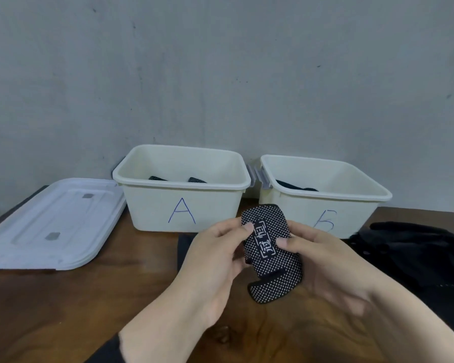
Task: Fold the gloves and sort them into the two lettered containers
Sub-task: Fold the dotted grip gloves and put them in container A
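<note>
A folded black glove with white dots and a white printed label (270, 252) is held above the table in front of the two containers. My left hand (215, 260) grips its left side with the thumb on top. My right hand (317, 260) grips its right side, thumb on the dotted face. The cream container marked A (181, 203) stands behind at centre with dotted black gloves inside. The container marked B (323, 203) stands to its right and holds a dark glove. A pile of black gloves (414, 247) lies on the table at the right.
Stacked white lids (53, 226) lie flat at the left of container A. A dark cloth piece (185, 247) lies on the wooden table (63, 310) under my left hand. A grey wall rises close behind the containers.
</note>
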